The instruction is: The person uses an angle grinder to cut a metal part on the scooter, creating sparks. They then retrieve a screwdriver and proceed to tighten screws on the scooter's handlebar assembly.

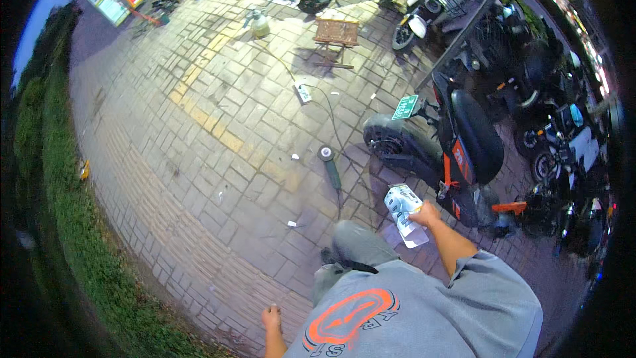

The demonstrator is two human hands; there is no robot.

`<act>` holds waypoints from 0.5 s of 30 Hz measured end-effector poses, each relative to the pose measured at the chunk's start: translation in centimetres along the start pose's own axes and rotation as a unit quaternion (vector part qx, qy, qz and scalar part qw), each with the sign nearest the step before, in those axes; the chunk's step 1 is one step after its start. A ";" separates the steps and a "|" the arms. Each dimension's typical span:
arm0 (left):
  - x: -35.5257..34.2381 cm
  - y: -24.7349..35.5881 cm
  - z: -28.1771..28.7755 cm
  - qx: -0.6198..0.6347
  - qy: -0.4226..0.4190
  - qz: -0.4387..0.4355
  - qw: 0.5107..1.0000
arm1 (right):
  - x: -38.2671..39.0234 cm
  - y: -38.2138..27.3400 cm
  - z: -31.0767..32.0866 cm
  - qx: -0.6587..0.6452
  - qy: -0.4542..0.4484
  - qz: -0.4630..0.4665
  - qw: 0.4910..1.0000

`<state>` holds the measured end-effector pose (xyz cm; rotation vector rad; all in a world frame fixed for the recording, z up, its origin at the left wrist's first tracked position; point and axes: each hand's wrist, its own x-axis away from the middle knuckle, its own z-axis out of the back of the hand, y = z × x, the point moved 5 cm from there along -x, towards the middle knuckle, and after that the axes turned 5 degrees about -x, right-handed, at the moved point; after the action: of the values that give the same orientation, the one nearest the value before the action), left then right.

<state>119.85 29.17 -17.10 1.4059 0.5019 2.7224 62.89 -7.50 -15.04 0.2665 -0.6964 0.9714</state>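
Observation:
My right hand (426, 214) is closed round one edge of a white printed package (400, 203), beside the rear of a black and orange scooter (457, 139). A clear, plastic-looking part hangs at the package's lower end. Low in the picture, my left hand (271, 318) is held away from my body over the paving with its fingers curled in. Whether something small is in it I cannot make out. An angle grinder (330, 167) with a dark green body lies on the paving in front of me, apart from both hands.
From the grinder a cord runs to a white power strip (303, 92). Beyond stand a folding stool (336, 34) and a spray bottle (259, 24). Parked scooters (576, 146) crowd the right, by a slanting pole (469, 23). A hedge (79, 238) borders the left.

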 end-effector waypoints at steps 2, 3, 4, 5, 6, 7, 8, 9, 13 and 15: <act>-1.9 1.4 0.7 0.002 0.007 0.058 0.998 | -0.6 -2.1 -0.4 0.006 -0.025 -0.018 1.000; -1.6 3.5 1.2 -0.040 -0.026 0.031 0.998 | -1.3 -3.1 -1.2 0.012 -0.038 -0.044 0.998; -0.1 7.8 1.6 -0.078 -0.060 0.002 0.995 | -1.7 -5.0 -1.4 0.006 -0.029 -0.052 0.998; 0.0 11.6 2.1 -0.115 -0.093 -0.025 0.989 | -2.2 -7.4 -1.3 0.000 -0.021 -0.059 0.998; -2.7 12.2 2.9 -0.139 -0.100 -0.054 0.984 | -2.7 -9.8 -1.2 -0.018 -0.010 -0.068 0.997; -6.4 11.5 3.8 -0.163 -0.107 -0.082 0.977 | -3.3 -12.0 -1.1 -0.036 0.000 -0.078 0.996; -9.8 11.3 4.8 -0.188 -0.114 -0.111 0.969 | -4.3 -14.1 -0.8 -0.055 0.010 -0.087 0.995; -11.4 13.1 5.4 -0.218 -0.115 -0.122 0.962 | -7.0 -15.9 -1.2 -0.073 -0.022 -0.091 0.993; -13.7 25.8 8.8 -0.180 -0.093 -0.065 0.977 | -17.3 -25.9 -0.8 -0.180 -0.161 -0.060 0.968; -15.6 36.0 9.9 -0.074 -0.077 -0.043 0.993 | -19.2 -34.8 3.3 -0.245 -0.153 -0.055 0.956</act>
<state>141.03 -5.08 -13.23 1.5016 0.3345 2.5021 83.23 -41.17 -21.81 0.0141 -1.1699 0.6284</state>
